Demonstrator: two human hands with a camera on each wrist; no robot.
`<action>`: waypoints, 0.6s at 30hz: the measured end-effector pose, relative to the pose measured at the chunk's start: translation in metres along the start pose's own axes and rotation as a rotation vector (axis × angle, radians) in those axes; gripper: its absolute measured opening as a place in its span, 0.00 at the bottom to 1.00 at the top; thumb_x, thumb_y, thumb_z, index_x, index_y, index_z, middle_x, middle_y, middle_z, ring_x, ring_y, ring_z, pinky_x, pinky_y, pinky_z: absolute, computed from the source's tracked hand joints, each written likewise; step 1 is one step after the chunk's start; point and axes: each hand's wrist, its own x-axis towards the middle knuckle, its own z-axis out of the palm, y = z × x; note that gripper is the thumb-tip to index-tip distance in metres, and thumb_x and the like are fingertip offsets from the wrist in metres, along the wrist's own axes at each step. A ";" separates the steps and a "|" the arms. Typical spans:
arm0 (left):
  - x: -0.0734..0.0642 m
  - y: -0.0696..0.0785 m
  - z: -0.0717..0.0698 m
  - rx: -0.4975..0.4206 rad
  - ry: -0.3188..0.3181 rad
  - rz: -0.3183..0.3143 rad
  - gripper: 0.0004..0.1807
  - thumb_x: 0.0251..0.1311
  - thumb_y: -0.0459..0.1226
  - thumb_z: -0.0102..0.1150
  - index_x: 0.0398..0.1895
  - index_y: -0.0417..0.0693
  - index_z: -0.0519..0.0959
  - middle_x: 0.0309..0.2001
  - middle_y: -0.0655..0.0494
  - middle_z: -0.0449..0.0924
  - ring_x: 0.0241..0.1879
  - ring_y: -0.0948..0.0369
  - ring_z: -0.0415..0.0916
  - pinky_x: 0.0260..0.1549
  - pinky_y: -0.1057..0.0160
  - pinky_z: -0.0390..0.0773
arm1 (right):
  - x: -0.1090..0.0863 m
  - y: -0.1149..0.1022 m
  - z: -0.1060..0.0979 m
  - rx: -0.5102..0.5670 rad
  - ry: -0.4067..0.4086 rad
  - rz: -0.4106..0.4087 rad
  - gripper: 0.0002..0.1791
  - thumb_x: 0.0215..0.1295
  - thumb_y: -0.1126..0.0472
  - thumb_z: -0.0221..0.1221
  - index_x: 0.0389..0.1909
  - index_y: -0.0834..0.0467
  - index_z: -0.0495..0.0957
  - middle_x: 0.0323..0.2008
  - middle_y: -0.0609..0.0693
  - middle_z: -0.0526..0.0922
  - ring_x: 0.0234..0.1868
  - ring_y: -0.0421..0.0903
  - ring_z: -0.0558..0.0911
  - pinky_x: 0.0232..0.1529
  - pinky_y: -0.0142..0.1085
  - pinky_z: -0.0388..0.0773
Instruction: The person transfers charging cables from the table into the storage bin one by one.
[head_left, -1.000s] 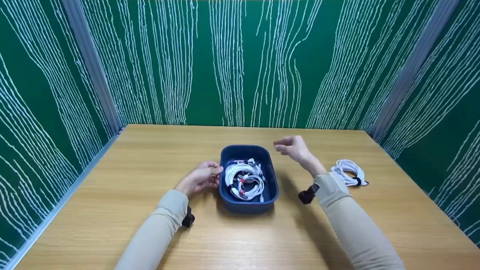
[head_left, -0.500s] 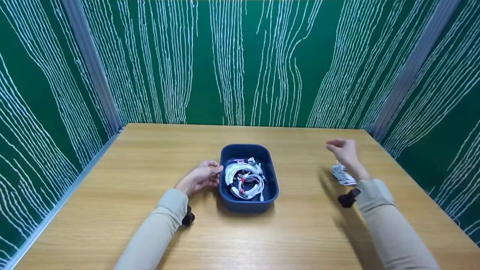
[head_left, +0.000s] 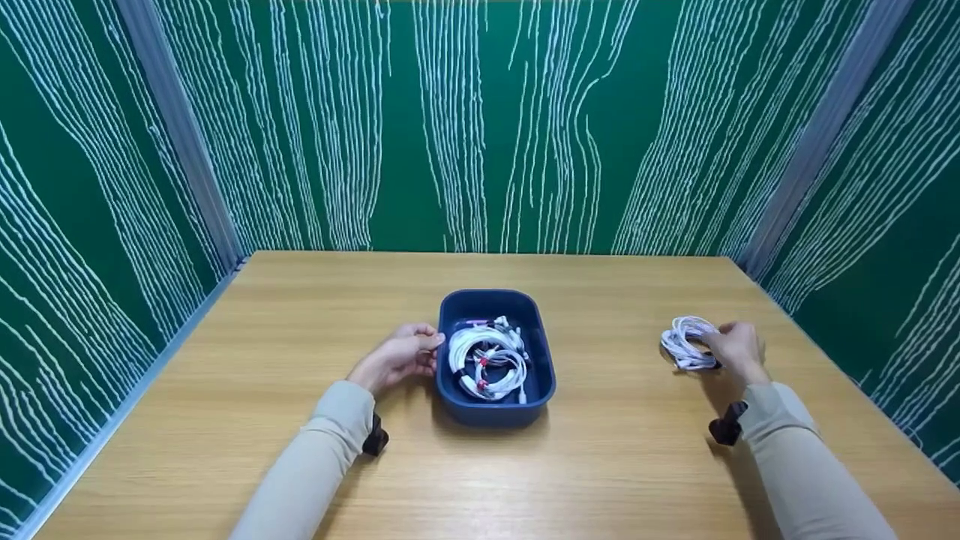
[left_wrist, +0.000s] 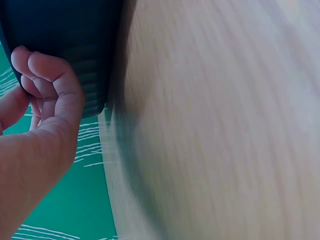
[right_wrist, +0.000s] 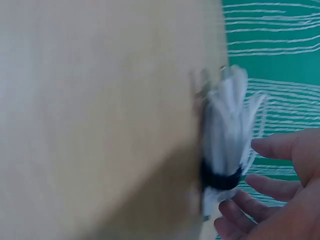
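A dark blue plastic bin (head_left: 495, 415) stands on the table with coiled white cables (head_left: 469, 352) inside, some with red ties. My left hand (head_left: 401, 356) holds the bin's left side, thumb at the rim and fingers against the outer wall; in the left wrist view those fingers (left_wrist: 55, 82) are bent against it. Off to the right lies another white cable coil (head_left: 684, 346), bound with a black strap (right_wrist: 220, 177). My right hand (head_left: 739, 349) is at this coil's right side, its thumb and fingers spread apart close to the strap; whether they touch is unclear.
The wooden table (head_left: 600, 465) runs up to green panels (head_left: 510, 187) with white wavy lines at the back and both sides. Grey posts (head_left: 814, 142) stand at the back corners. Each wrist carries a small black camera (head_left: 375, 435).
My right hand has moved right from beside the bin, over the loose cable coil, and down to its right side. The left hand and the bin have stayed in place.
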 end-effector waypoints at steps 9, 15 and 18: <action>0.000 0.000 0.000 -0.010 -0.004 0.000 0.07 0.70 0.32 0.46 0.32 0.47 0.66 0.24 0.56 0.70 0.22 0.62 0.69 0.25 0.66 0.74 | -0.002 0.013 -0.004 -0.019 -0.112 0.099 0.26 0.63 0.55 0.55 0.53 0.73 0.70 0.51 0.69 0.74 0.48 0.62 0.71 0.49 0.57 0.62; 0.000 0.000 0.000 -0.010 -0.001 -0.008 0.06 0.70 0.33 0.46 0.33 0.47 0.67 0.25 0.55 0.70 0.22 0.62 0.70 0.25 0.66 0.75 | 0.000 0.016 -0.012 -0.020 -0.175 0.083 0.21 0.60 0.55 0.58 0.43 0.70 0.75 0.35 0.58 0.77 0.37 0.54 0.72 0.35 0.40 0.68; 0.000 -0.001 0.000 -0.014 -0.001 -0.004 0.06 0.70 0.33 0.46 0.33 0.47 0.67 0.26 0.55 0.70 0.22 0.62 0.70 0.25 0.66 0.74 | 0.001 0.018 -0.012 -0.007 -0.163 0.068 0.13 0.57 0.57 0.58 0.31 0.65 0.77 0.25 0.51 0.74 0.33 0.51 0.72 0.29 0.36 0.67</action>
